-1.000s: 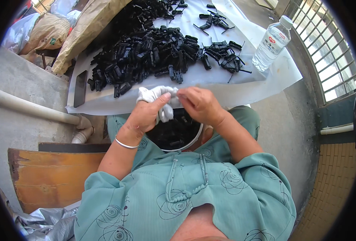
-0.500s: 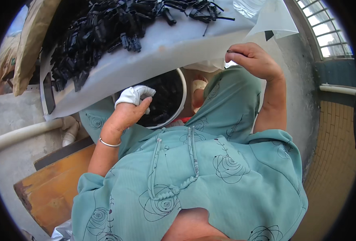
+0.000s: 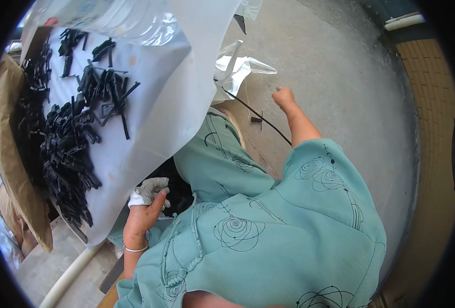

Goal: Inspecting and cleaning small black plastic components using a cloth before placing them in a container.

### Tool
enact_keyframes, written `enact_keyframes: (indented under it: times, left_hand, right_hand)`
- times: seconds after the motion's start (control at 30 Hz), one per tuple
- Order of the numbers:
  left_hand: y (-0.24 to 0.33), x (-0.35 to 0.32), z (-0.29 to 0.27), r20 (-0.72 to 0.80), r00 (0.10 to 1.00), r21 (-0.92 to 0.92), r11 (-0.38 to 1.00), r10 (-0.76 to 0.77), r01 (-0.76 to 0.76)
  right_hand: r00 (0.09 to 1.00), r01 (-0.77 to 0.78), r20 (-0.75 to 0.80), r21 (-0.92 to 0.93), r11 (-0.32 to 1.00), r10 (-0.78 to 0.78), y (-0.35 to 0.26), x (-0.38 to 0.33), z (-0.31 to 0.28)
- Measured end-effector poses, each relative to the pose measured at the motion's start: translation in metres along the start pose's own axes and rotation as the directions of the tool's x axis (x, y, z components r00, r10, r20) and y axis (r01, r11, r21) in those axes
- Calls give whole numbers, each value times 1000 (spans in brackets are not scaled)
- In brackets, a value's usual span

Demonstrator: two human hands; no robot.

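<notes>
While the white sheet spreads over the upper left of the frame, the heap of black parts lies on it toward the left edge, tangled enough that one piece would probably drag others along. These look like stiff, light moulded plastic, smooth and perhaps a little slippery, with thin arms that could snag or snap, so the thicker body seems the better place to take hold. The clear bottle at the upper left looks heavier than any single part. Near upper centre, a crumpled clear plastic bag seems soft and slack, best caught by a gathered fold. At lower left of centre, the left hand has its fingers bent inside a white glove, soft cloth that should help against slipping; whether anything is held there I cannot tell. The right hand, right of upper centre, is curled closed near the bag, and its contents are hidden. Below and left of it, a small black piece lies on the floor beside a black cord; small and probably light, it suits a fingertip pinch on its blocky middle.
</notes>
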State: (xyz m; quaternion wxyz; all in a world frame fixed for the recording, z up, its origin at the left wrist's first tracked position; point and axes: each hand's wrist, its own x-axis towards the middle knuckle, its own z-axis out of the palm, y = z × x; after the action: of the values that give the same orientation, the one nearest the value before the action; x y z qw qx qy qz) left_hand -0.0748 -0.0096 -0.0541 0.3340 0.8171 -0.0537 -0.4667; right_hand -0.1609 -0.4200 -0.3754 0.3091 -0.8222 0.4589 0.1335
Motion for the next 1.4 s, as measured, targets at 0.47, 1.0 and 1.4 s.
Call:
enact_keyframes:
  times: [0.47,1.0,1.4]
  left_hand:
    - [22,-4,-19,-26,996,510,856,-85,86]
    - [59,-49,-36,-83,637,-449,542,766,-711]
    - [35,-67,-77,-652,533,-237,523,540,-819]
  right_hand:
    - [819,466,482,-239,852,-313,14,-34,146]
    - [360,601,-538,759,-251,-762,-193,-175,-219]
    - [-57,904,-161,412,-120,-985,-389,-311,-110]
